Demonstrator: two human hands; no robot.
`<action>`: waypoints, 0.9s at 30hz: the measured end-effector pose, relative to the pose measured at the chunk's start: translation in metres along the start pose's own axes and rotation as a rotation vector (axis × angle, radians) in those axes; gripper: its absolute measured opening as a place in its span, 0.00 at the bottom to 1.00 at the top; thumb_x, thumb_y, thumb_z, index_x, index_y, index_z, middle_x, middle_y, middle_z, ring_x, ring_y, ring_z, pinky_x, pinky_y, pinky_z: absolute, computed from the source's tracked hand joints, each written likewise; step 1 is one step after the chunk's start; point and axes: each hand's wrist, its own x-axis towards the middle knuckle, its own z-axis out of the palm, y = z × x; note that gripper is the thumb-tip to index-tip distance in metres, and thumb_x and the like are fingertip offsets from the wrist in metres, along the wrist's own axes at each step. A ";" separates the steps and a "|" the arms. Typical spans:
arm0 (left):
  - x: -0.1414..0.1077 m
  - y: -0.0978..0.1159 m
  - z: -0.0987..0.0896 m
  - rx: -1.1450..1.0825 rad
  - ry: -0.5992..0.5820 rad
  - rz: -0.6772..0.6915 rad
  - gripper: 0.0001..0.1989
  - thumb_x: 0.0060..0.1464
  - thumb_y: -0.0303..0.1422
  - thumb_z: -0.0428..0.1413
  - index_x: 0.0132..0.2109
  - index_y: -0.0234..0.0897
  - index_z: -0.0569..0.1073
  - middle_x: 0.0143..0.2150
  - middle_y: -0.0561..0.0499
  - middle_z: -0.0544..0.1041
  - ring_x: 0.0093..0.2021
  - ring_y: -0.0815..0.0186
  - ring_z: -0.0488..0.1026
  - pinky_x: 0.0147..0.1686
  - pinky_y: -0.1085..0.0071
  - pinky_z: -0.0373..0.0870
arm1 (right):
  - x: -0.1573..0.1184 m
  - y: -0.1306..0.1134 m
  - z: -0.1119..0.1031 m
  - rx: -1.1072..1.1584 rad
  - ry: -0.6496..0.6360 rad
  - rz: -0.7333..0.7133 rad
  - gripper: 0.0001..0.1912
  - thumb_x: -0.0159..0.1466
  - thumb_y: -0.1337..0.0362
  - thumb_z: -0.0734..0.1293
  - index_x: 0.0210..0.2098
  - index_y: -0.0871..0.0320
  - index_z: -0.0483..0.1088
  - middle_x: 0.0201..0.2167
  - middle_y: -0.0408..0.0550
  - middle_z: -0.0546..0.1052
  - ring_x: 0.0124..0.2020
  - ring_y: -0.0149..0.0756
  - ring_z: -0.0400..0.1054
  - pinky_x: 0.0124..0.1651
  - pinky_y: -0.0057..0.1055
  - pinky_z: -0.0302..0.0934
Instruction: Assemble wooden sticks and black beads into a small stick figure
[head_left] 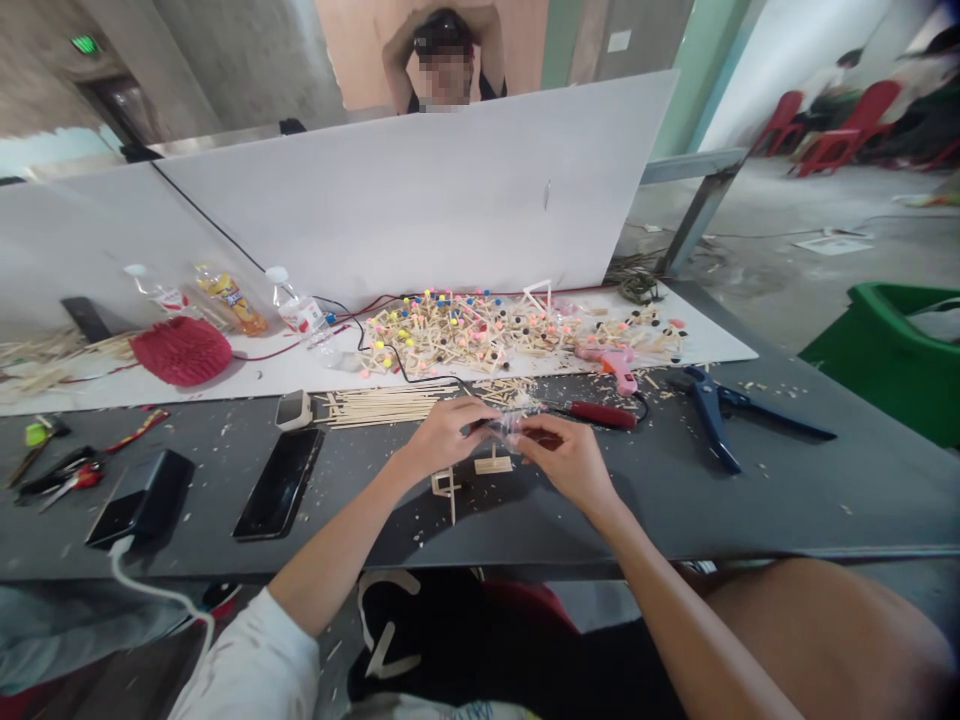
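My left hand (pixel 442 435) and my right hand (pixel 561 460) meet over the dark tabletop, their fingertips pinching a small translucent piece (pixel 510 425) whose shape is hard to make out. Just below them lie a small stick frame (pixel 446 487) and a flat stick piece (pixel 493 465). A red-handled hot glue gun (pixel 604 414) rests beyond my right hand, with a pink glue gun (pixel 611 365) farther back. Loose wooden sticks (pixel 382 405) lie beyond my left hand.
A white board (pixel 300 370) holds a heap of stick models with coloured tips (pixel 450 330), plastic bottles and a red mesh bag. Blue-handled pliers (pixel 712 415), a black phone (pixel 279 483) and a power bank (pixel 142 497) lie on the table. A white panel (pixel 412 190) stands behind.
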 end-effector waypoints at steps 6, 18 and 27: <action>0.001 0.008 -0.004 0.010 0.053 -0.081 0.07 0.61 0.33 0.57 0.45 0.41 0.77 0.40 0.48 0.81 0.39 0.64 0.78 0.40 0.67 0.75 | -0.002 -0.005 0.000 -0.160 0.071 -0.143 0.10 0.60 0.56 0.71 0.34 0.56 0.78 0.33 0.50 0.80 0.31 0.40 0.73 0.34 0.33 0.68; 0.002 0.009 -0.005 -0.038 0.029 -0.065 0.07 0.60 0.34 0.58 0.44 0.39 0.78 0.39 0.47 0.81 0.38 0.64 0.78 0.39 0.67 0.75 | 0.001 0.004 0.006 -0.057 0.030 -0.129 0.13 0.65 0.55 0.67 0.40 0.56 0.78 0.38 0.52 0.78 0.37 0.40 0.73 0.37 0.33 0.68; 0.001 0.008 -0.003 -0.068 0.066 -0.110 0.06 0.60 0.35 0.58 0.42 0.41 0.78 0.39 0.47 0.82 0.39 0.64 0.79 0.40 0.66 0.76 | 0.001 -0.002 0.004 -0.178 -0.033 -0.142 0.07 0.61 0.59 0.69 0.35 0.55 0.74 0.32 0.47 0.78 0.31 0.37 0.71 0.35 0.31 0.65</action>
